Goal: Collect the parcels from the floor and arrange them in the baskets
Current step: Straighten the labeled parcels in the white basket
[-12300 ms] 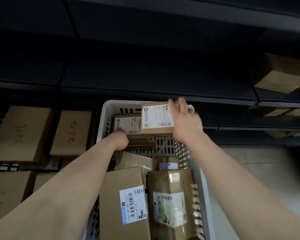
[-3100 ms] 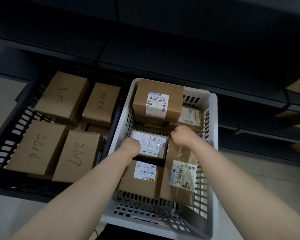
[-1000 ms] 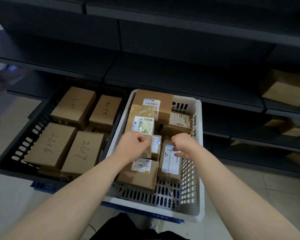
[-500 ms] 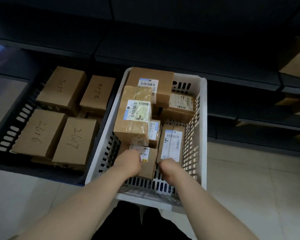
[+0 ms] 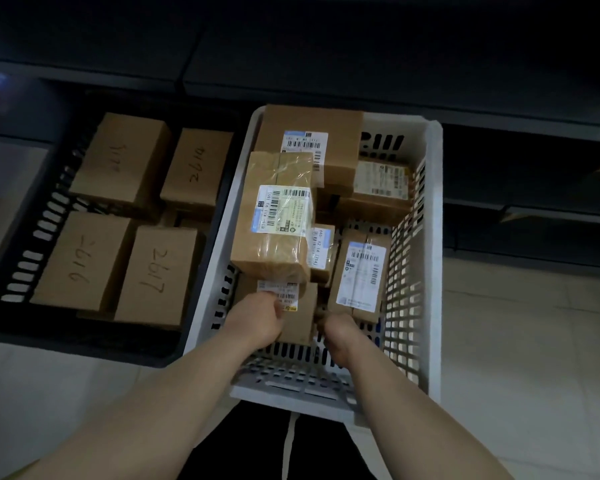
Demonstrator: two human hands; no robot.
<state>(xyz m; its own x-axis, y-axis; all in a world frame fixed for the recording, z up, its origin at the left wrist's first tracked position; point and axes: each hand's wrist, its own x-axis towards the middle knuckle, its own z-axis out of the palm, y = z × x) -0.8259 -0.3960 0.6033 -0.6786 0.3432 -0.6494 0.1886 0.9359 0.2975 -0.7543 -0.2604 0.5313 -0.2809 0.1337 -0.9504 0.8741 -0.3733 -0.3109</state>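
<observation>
A white slotted basket (image 5: 432,258) on the floor holds several labelled cardboard parcels. A tape-wrapped parcel (image 5: 274,216) lies on top at the left, a larger one (image 5: 312,140) at the far end. My left hand (image 5: 257,320) grips the near left side of a small parcel (image 5: 300,313) at the basket's near end. My right hand (image 5: 338,332) is curled at that parcel's right side, next to an upright parcel (image 5: 359,275); its fingers are hidden.
A black basket (image 5: 18,244) to the left holds brown boxes with handwritten numbers, such as 2617 (image 5: 156,275). Dark shelving (image 5: 361,64) runs behind both baskets. Pale tiled floor (image 5: 520,375) lies to the right and near me.
Over the last second both hands moved from the basket's middle back to its near end and onto the small parcel. The tape-wrapped parcel now lies on the stack, released.
</observation>
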